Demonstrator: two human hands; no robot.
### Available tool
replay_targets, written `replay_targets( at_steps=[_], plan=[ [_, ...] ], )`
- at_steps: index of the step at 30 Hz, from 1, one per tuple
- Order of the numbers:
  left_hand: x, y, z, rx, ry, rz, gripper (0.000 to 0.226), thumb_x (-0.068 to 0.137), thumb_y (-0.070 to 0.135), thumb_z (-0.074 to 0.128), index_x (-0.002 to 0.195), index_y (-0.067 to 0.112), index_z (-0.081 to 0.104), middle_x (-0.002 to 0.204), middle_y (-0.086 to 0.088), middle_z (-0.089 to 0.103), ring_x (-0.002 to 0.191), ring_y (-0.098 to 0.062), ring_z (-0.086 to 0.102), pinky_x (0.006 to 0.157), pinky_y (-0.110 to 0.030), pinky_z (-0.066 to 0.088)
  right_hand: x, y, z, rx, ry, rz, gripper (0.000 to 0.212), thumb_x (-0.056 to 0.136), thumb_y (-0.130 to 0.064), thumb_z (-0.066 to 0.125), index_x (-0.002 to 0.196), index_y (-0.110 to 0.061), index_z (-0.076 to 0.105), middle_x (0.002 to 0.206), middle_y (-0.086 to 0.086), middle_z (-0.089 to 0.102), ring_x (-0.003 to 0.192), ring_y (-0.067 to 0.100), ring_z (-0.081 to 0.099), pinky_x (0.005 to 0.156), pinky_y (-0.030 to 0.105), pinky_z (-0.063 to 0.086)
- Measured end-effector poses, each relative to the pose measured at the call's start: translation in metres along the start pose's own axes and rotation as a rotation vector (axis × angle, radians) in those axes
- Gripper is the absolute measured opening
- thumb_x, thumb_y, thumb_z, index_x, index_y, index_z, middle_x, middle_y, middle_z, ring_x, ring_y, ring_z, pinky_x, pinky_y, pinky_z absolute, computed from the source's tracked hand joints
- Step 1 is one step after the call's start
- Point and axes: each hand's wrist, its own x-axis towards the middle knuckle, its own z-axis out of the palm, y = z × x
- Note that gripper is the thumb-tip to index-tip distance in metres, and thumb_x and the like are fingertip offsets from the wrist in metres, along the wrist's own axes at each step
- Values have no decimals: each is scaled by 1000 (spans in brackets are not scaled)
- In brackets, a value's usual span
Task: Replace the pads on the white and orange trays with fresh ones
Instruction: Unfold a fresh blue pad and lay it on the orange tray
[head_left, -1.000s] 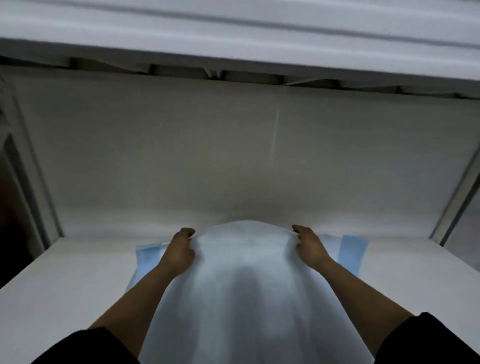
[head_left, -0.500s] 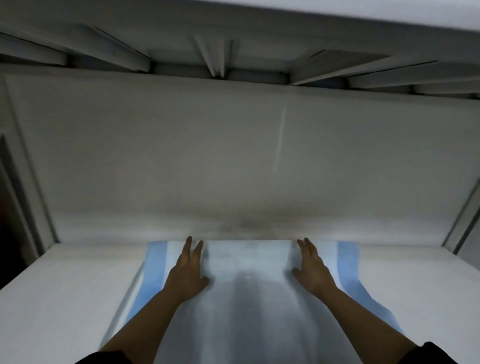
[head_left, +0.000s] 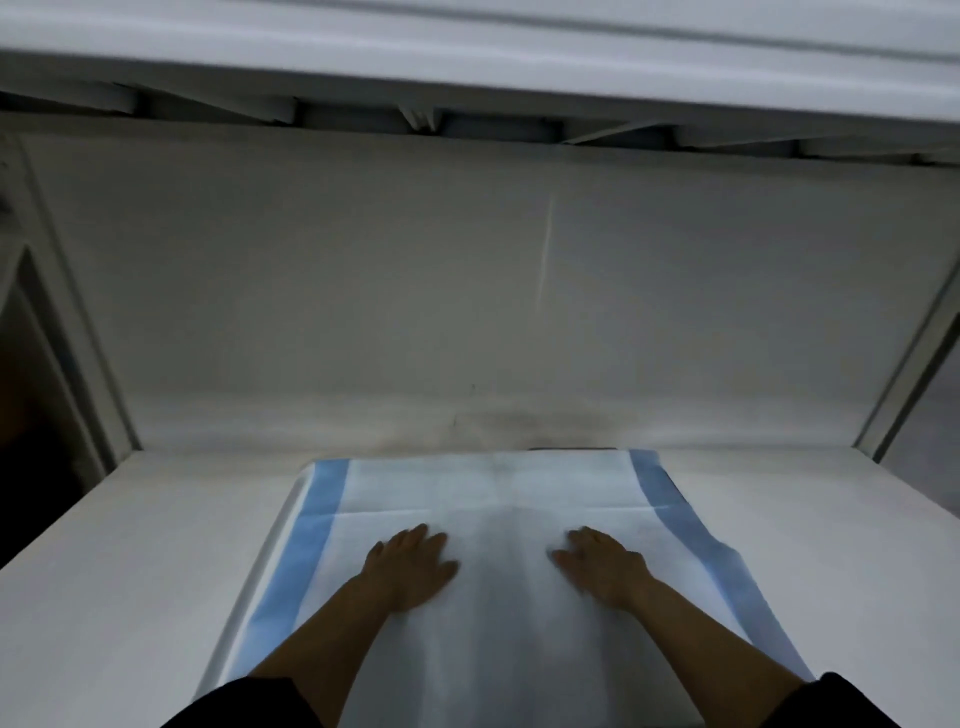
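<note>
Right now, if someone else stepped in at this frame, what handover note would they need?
Left hand: flat, fingers straight, pressing on the pad.
Right hand: the same, flat on the pad.
The white pad with blue side strips lies spread out on the white surface, far edge near the back wall.
Done: this pad is laid out.
Left: smooth it; no tray is visible here, so the other trays cannot be judged.

Both forearms are reaching up from the bottom edge toward twelve o'clock — bare, with dark sleeves at the elbows. The left hand (head_left: 410, 569) is lying palm-down, fingers extended toward one o'clock; the right hand (head_left: 602, 566) is mirroring it — flat, fingers pointing toward eleven o'clock.
</note>
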Motion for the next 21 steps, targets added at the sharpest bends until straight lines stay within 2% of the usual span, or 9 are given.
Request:
replay_targets(
  at_steps=[5, 8, 13, 16, 18, 21],
  plan=[
    [-43, -5, 12, 21, -31, -76, 64, 97, 57, 22, 152, 26, 12, 160, -3, 5, 146, -25, 10, 117, -44, 11, -41, 2, 14, -121, 19, -27, 61, 95, -56, 27, 143, -18, 36, 149, 2, 37, 137, 22, 32, 111, 43, 25],
    [-75, -10, 22, 26, -29, -105, 64, 97, 56, 24, 152, 24, 13, 160, -4, 8, 146, -25, 13, 117, -43, 14, -64, -5, 25, -175, 36, -73, 60, 94, -56, 27, 140, -19, 40, 145, 2, 41, 134, 22, 35, 109, 43, 27],
    [-121, -22, 29, 18, -6, -120, 64, 97, 55, 25, 152, 25, 12, 160, -2, 10, 145, -23, 16, 115, -43, 16, -100, -40, 40, -155, -25, -190, 65, 95, -57, 27, 149, -21, 25, 155, 1, 24, 142, 20, 21, 114, 42, 16],
    [-144, -34, 33, 4, -2, -134, 61, 96, 55, 27, 149, 25, 20, 156, -2, 20, 142, -24, 24, 113, -45, 22, -121, -66, 49, -124, -30, -285, 68, 95, -59, 29, 151, -23, 17, 159, -1, 13, 145, 18, 11, 117, 41, 9],
    [-159, -42, 35, -7, 18, -136, 56, 95, 54, 29, 143, 24, 28, 150, -2, 31, 137, -25, 32, 108, -45, 27, -137, -83, 53, -110, -38, -356, 71, 94, -60, 33, 152, -24, 13, 160, -2, 7, 147, 18, 5, 118, 41, 6],
    [-179, -52, 43, -2, 15, -151, 56, 96, 51, 30, 144, 22, 28, 150, -3, 31, 138, -24, 30, 110, -43, 25, -157, -104, 61, -148, -81, -469, 81, 90, -63, 43, 152, -25, 9, 160, -2, 3, 147, 19, 1, 118, 42, 4]
  ],
)
